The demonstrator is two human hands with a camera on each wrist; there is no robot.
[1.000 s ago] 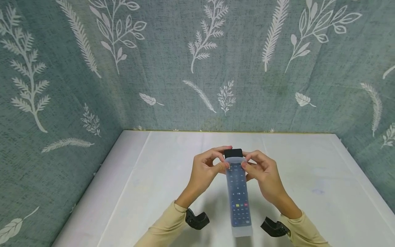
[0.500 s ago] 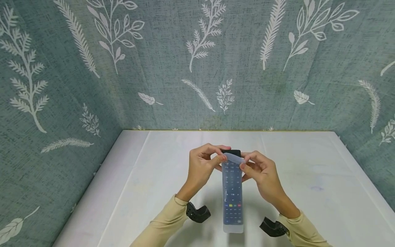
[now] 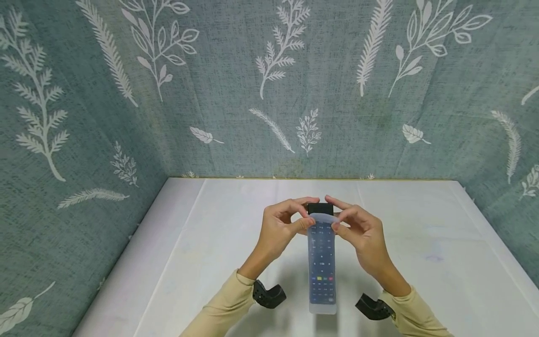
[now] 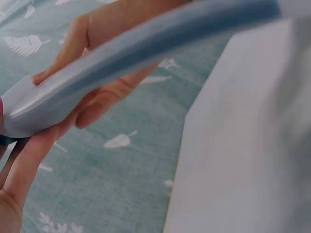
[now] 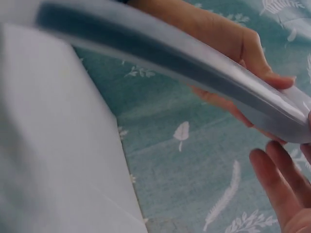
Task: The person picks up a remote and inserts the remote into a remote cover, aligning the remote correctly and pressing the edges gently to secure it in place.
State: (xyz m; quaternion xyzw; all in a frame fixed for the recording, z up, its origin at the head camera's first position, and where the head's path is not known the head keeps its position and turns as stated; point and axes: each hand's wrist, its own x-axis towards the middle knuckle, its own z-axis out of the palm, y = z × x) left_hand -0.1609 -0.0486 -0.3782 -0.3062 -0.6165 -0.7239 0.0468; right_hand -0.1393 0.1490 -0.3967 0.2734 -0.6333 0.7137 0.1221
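While pinching the clear cover (image 3: 323, 309) by both corners, got its mouth (image 3: 323, 217) level again

Looking at a remote (image 3: 322, 252) held up over the white table (image 3: 210, 262), about midway between both hands, with the coloured buttons (image 3: 325, 278) showing through the plastic. Got the left hand (image 3: 283, 227) pinching the left corner of the mouth between thumb and finger, with other fingers reaching up beside the black end (image 3: 320, 208). Got the right hand (image 3: 363, 236) doing much the same at the opposite corner, plus another finger stretched up by the top of the black end. Can't tell if touching it or just beside it. From the wrist views, only getting the side of the remote, pretty blurry.

On to the change: half a second back, saw the mouth lifted and slanting, higher on the left. Now see it pulled straight across. Also see that extra right finger reaching farther over the top than before.

Reading that as a more even hold, with neither corner lagging. Worth noting: still seeing the black end poke out past the mouth, and spare plastic beyond the remote at the near end, so probably not a full fit at this point.
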